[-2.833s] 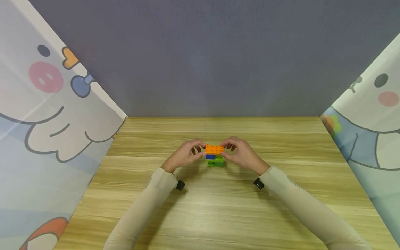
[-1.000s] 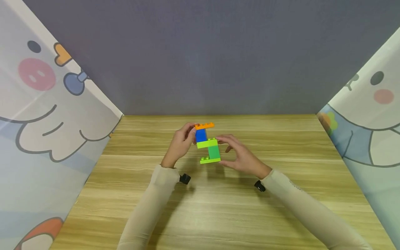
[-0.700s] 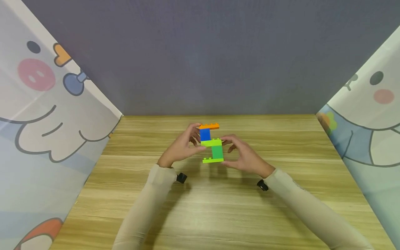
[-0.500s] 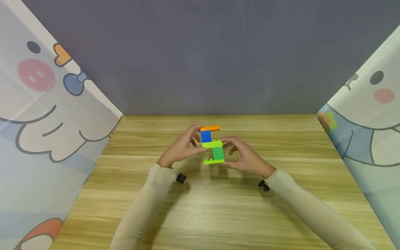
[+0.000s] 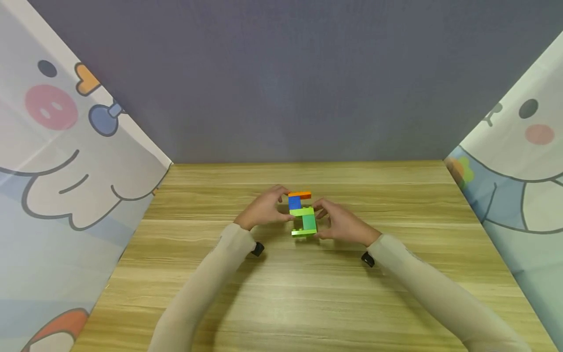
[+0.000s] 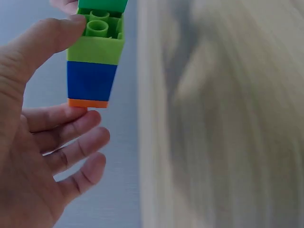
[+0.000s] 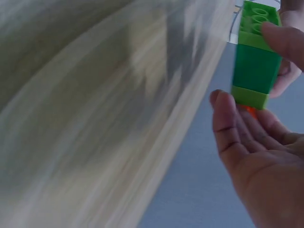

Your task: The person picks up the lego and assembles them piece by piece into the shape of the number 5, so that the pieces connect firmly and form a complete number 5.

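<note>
Both hands hold a zigzag stack of toy building bricks. From the top it has a flat orange brick (image 5: 300, 194), a blue brick (image 5: 294, 203), a lime brick (image 5: 301, 211), a green brick (image 5: 309, 222) and a bottom lime brick (image 5: 303, 233). My left hand (image 5: 264, 208) pinches the upper half, forefinger at the orange end and thumb (image 6: 52, 35) against the middle lime brick's open underside. My right hand (image 5: 345, 224) pinches the lower half. Its thumb (image 7: 287, 42) presses the bottom brick's underside, and its fingertips reach the middle lime brick.
Beneath the hands lies a wood-grain table (image 5: 281, 293). A grey wall (image 5: 281, 83) rises behind it, with cartoon-printed panels at the left (image 5: 88, 146) and right (image 5: 528, 171).
At first both hands were at the orange brick with its studs facing up. The stack was then raised and tilted, and my hands shifted to its two halves. Lately it has come lower and slightly right.
</note>
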Demonstrator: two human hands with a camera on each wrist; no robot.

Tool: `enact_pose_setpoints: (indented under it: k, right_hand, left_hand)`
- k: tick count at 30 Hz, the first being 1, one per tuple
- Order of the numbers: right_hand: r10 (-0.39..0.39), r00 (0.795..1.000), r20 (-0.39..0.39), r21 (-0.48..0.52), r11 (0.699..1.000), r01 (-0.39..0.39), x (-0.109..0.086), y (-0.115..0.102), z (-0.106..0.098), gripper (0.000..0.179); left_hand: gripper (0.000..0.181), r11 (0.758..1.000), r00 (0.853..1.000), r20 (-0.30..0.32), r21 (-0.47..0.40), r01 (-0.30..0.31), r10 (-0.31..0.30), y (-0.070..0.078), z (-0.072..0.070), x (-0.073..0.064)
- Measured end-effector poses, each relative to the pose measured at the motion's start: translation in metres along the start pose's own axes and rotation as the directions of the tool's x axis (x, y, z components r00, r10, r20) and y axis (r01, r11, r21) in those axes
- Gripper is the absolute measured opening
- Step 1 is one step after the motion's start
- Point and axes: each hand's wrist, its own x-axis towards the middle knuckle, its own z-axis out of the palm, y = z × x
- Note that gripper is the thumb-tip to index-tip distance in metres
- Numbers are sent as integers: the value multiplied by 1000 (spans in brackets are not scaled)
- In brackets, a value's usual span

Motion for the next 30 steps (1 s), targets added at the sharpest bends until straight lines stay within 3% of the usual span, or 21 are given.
enact_pose_setpoints:
  k: [7,19,25,30]
  right_hand:
    - [119,991,58,-44,992,-116,2,5,8,69]
    - [143,988,57,-124,983,-135,1,15,17,74]
    - [176,982,62,-127,978,-167,-1,15,20,77]
    - [222,971,88,-214,956,-199,-10,6,17,90]
  left_hand:
    - [77,981,996,79,191,15,-31,-5,13,9]
    - [72,979,990,138,204,8,-36,-6,25,15]
    - [74,983,992,128,184,-19,-4,-12,29,14]
    - [80,985,995,100,172,-18,1,-9,24,6]
